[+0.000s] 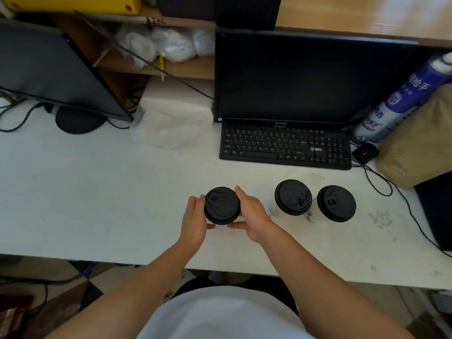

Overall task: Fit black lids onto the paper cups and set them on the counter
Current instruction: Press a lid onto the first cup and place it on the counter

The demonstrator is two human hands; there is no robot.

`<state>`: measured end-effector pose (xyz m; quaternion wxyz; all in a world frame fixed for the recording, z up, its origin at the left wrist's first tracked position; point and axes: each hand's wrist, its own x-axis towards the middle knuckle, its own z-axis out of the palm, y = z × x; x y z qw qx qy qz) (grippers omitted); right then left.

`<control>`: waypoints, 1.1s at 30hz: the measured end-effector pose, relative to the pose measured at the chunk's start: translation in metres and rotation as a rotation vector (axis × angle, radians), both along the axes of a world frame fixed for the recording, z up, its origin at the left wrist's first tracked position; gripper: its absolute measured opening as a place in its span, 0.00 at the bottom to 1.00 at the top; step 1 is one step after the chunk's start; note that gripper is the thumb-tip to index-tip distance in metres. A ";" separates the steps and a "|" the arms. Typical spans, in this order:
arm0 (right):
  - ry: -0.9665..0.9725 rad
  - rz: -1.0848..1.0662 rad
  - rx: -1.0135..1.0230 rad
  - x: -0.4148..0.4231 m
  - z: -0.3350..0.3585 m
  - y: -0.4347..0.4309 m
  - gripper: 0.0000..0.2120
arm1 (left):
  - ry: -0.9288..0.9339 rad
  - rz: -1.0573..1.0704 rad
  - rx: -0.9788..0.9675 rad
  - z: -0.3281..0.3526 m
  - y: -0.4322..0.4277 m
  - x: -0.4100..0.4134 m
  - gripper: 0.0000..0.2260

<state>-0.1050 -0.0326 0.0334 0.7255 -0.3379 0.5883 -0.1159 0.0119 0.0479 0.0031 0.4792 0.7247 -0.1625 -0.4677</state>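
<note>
1. Cupping a black lid [222,205] from both sides, your hands meet just below the centre of the frame; the paper cup beneath it is hidden by the lid and your fingers.
2. Your left hand [194,220] curls its grip around the lid's left edge, thumb low at the near side, fingers pressed against the rim.
3. Your right hand [252,214] closes its grip on the right edge, fingertips at the far rim and thumb reaching along the near side.
4. To the right of centre, a second lidded cup [293,197] stands on the white tabletop [97,192], a little of its pale wall showing under the lid.
5. A third lidded cup [336,203] stands just beside it, further right; the two look close, though you cannot tell whether they touch.
6. Above the cups, a black keyboard [285,146] lies before a dark monitor [293,77].
7. A blue-and-white can [396,104] leans at the right edge of the frame.
</note>
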 end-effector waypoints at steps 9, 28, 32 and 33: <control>-0.090 -0.114 -0.227 -0.008 -0.021 0.016 0.14 | -0.021 0.008 0.008 -0.001 0.002 -0.006 0.17; -0.108 -0.060 -0.247 -0.027 -0.024 0.010 0.18 | -0.085 -0.121 -0.015 -0.013 0.002 -0.019 0.17; -0.112 -0.062 -0.256 -0.028 -0.027 0.010 0.18 | -0.061 -0.114 -0.031 -0.017 0.002 -0.018 0.19; -0.111 -0.064 -0.258 -0.027 -0.028 0.010 0.18 | -0.054 -0.105 -0.030 -0.018 0.002 -0.019 0.20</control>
